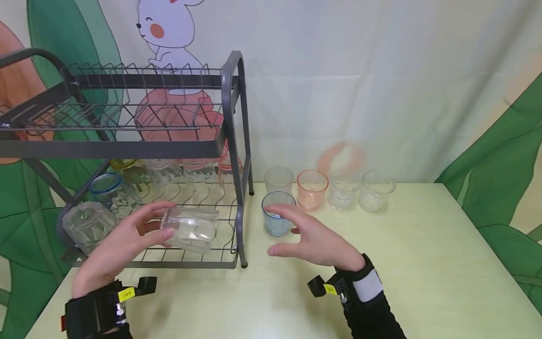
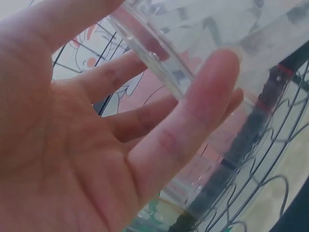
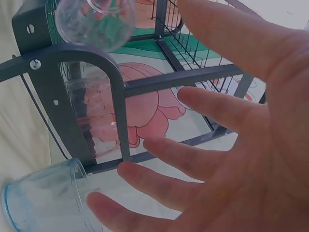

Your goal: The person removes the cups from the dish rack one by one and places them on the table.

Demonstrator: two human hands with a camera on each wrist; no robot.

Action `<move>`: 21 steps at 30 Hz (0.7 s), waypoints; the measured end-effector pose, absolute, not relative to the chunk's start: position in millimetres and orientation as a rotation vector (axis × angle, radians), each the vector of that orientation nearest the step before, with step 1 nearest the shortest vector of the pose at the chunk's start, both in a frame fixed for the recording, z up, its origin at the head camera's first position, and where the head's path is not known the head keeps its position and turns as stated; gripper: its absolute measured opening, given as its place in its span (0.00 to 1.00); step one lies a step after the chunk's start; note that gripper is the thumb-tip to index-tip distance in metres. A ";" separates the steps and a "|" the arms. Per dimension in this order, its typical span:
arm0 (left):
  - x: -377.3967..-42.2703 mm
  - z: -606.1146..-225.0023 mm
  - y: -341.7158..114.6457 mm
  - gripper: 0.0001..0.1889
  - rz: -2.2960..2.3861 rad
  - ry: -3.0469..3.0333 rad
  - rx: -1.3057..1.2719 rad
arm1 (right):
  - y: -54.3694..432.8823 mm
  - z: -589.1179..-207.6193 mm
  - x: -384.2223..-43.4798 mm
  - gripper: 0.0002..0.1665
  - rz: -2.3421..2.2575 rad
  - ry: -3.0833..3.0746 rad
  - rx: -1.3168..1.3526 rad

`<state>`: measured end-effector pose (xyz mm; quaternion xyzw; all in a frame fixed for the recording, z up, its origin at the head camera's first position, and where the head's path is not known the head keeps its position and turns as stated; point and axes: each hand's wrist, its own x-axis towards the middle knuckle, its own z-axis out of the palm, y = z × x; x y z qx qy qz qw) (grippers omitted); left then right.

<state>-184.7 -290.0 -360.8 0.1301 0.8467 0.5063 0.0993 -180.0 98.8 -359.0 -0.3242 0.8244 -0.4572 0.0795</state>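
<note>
My left hand [image 1: 123, 240] grips a clear drinking glass [image 1: 192, 229] by its base end, thumb on the near side and fingers on the far side. The glass lies on its side in the air, above the lower tier of the dark rack, mouth toward the right. In the left wrist view the thumb presses the wall of the glass [image 2: 212, 29]. My right hand [image 1: 315, 238] is held with fingers spread and bent a little, nothing in its grasp. Just beyond it stands a blue-rimmed glass [image 1: 277, 223], partly covered by the index finger; I cannot tell if they touch.
The two-tier rack [image 1: 230, 117] stands at the left. Its lower tier carries several upturned glasses, a clear one [image 1: 86, 226] and a blue-rimmed one [image 1: 107, 183] among them. On the table [image 1: 423, 263], an orange-rimmed glass [image 1: 312, 193] and clear glasses [image 1: 343, 193] line the back.
</note>
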 end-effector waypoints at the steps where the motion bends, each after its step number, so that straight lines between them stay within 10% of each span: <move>1: -184.7 -360.8 -288.1 0.33 1.502 2.498 0.393 | 97.9 -359.3 -179.6 0.45 -1.359 2.468 -0.971; 21: -181.9 -355.7 -262.5 0.30 1.630 2.322 0.471 | 69.6 -361.6 -171.8 0.44 -1.308 2.535 -1.095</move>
